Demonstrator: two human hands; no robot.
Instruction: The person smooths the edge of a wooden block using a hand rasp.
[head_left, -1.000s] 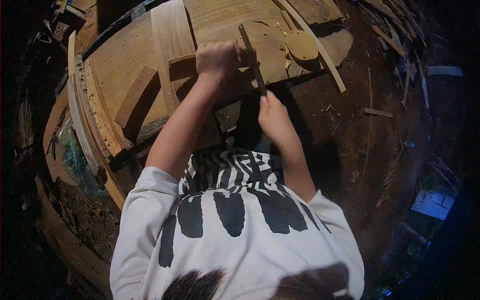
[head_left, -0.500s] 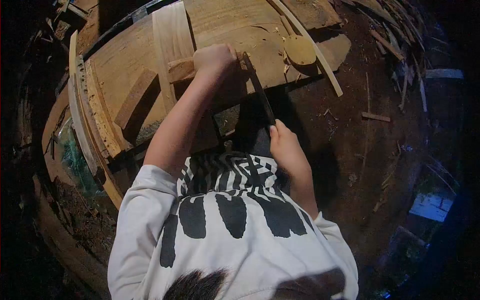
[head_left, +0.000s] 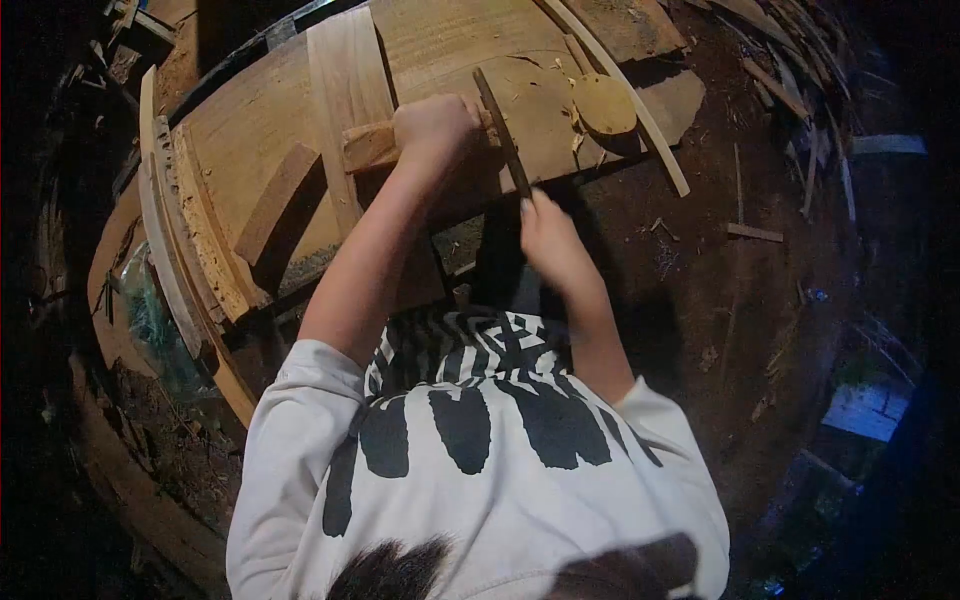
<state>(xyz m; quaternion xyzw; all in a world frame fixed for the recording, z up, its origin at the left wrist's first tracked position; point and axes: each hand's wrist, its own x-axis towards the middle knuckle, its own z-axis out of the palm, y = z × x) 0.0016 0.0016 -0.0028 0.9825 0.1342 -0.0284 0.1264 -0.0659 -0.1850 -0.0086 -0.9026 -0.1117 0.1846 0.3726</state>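
My left hand [head_left: 437,127] is closed over a short wooden block [head_left: 370,147] on the workbench, its fingers wrapped round the block's upper side. In my right hand [head_left: 548,232] is the near end of a long, narrow, dark bar-like tool [head_left: 506,140], perhaps a file or a saw blade. The tool slants away from me and crosses the block's right end, its far tip reaching past the block. Under the block runs a pale flat board [head_left: 348,65]. A second wooden block [head_left: 280,205] lies on the bench left of my left forearm.
On the bench's right stands a round-faced wooden piece [head_left: 605,104] beside a long thin strip [head_left: 640,120], with shavings around it. Curved slats [head_left: 165,220] line the left edge. Scrap wood [head_left: 800,100] is heaped at the upper right; a small stick [head_left: 755,233] lies on the ground.
My right hand has pushed forward and slightly left, and the dark tool has slid away from me across the block's end. My left hand keeps its hold on the block.
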